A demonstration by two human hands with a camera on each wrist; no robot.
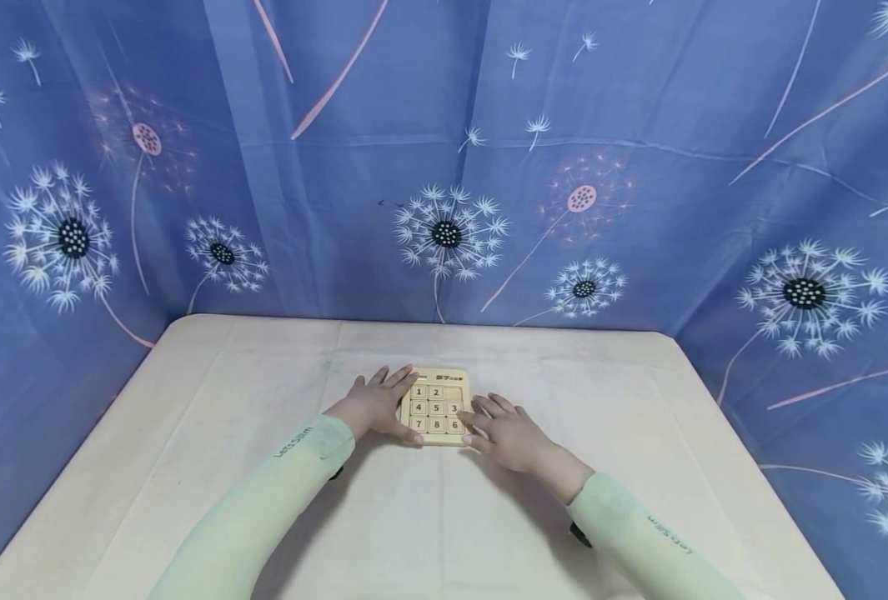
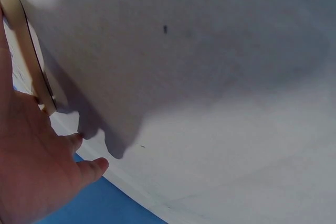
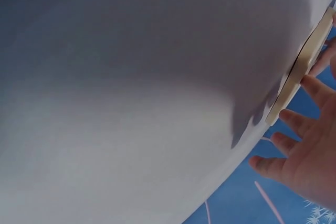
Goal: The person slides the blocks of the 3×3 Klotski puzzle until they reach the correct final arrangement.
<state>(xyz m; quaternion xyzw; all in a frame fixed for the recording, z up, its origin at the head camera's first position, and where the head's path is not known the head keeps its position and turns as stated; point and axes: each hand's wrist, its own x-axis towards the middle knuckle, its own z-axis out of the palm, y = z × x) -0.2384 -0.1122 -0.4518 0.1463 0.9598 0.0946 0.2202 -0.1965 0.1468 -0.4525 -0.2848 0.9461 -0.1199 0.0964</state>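
A pale wooden number slide puzzle [image 1: 444, 441] lies flat on the table between both hands. Its tiles read 1, 2 and a gap in the top row, 4, 5, 3 in the middle, 7, 8, 6 at the bottom. My left hand [image 1: 372, 406] grips the left side, index finger by the top edge and thumb at the lower left corner. On the right, my right hand [image 1: 514, 437] puts its index fingertip at the 3 tile [image 1: 454, 408], with the thumb by the lower right corner. Both wrist views show only the puzzle's edge, its face hidden.
A cream-covered table [image 1: 226, 500] spreads around the puzzle. Blue curtain [image 1: 323, 208] with a dandelion print stands behind the table and along both sides. Pale green sleeves [image 1: 263, 500] cover both forearms.
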